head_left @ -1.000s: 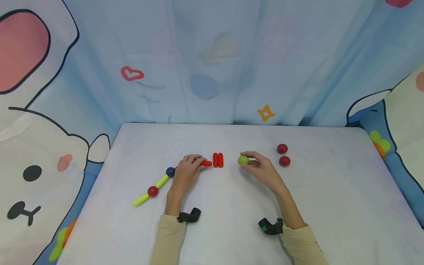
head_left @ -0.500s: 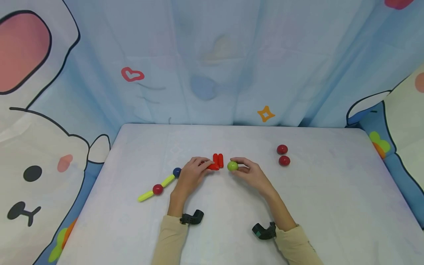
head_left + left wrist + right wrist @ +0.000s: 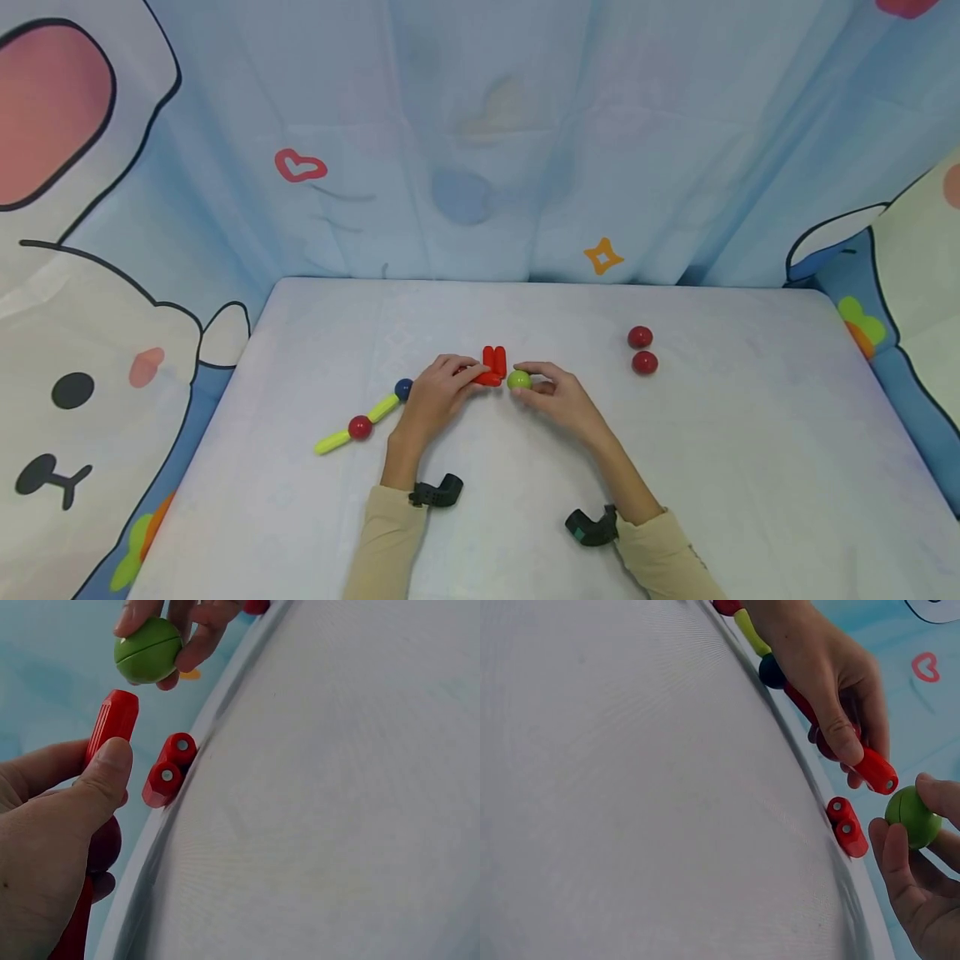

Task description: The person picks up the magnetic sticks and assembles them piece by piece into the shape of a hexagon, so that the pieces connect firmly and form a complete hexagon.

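My left hand (image 3: 433,393) grips a red rod (image 3: 116,720) between thumb and fingers, at the right end of a jointed chain. Behind that rod, a dark red ball (image 3: 105,846) and another red rod (image 3: 800,703) are partly covered by the hand. The chain runs on through a blue ball (image 3: 403,389), a yellow rod (image 3: 384,407), a red ball (image 3: 360,427) and an end yellow rod (image 3: 332,442). My right hand (image 3: 564,403) pinches a green ball (image 3: 519,380), seamed round its middle. A small gap separates it from the held rod's tip.
Two loose red rods (image 3: 494,361) lie side by side just beyond the held rod, with pale discs in their ends. Two loose red balls (image 3: 644,362) sit farther right. A white cloth covers the table (image 3: 720,467); a blue printed curtain (image 3: 465,125) hangs behind.
The right hand has carried the green ball left and slightly nearer the body, towards the red rod. The left hand has moved right, drawing the chain along.
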`<state>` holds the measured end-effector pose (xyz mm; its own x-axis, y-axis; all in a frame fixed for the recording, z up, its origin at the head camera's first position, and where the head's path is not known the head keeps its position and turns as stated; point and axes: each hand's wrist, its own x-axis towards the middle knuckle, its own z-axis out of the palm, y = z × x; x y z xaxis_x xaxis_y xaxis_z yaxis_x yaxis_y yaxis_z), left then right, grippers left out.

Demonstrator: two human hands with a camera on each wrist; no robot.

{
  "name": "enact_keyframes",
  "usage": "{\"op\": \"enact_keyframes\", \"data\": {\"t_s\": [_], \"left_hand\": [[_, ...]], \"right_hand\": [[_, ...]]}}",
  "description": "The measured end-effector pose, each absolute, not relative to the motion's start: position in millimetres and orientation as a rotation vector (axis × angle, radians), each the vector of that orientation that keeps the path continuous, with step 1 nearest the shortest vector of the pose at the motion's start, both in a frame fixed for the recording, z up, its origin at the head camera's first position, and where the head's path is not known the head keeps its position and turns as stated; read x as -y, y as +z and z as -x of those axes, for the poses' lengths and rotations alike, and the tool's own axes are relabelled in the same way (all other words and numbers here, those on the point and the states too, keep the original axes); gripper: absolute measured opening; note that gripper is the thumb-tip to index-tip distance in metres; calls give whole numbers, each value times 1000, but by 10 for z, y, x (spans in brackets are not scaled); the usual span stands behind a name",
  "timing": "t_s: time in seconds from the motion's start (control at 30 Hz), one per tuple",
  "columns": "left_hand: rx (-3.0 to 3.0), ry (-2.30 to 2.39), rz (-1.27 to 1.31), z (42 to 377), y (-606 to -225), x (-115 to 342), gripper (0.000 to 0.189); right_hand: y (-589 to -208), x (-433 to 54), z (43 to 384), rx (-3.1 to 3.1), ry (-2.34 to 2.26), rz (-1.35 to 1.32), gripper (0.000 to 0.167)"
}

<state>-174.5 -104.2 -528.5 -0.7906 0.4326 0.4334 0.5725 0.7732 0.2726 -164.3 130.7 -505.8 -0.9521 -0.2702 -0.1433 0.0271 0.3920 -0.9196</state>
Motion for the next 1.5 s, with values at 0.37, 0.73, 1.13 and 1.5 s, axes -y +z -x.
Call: {"op": "enact_keyframes", "data": {"t_s": [0.37, 0.73, 1.13, 1.5], "left_hand": [[2630, -586, 799, 1728, -5267, 996, 34], [2601, -549, 836, 1723, -5288, 997, 36], [2601, -454, 871, 1734, -5257, 985, 34], [2641, -469, 871, 1720, -5261, 979, 31]], "right_hand": [[-5074, -1253, 1629, -2456, -1535, 207, 49], [-5086, -1227, 1617, -2532, -1448, 154, 48], [-5098, -1208, 1639, -2584, -1378, 105, 45], [-5112, -1201, 1634, -2537, -1387, 55, 44]]}}
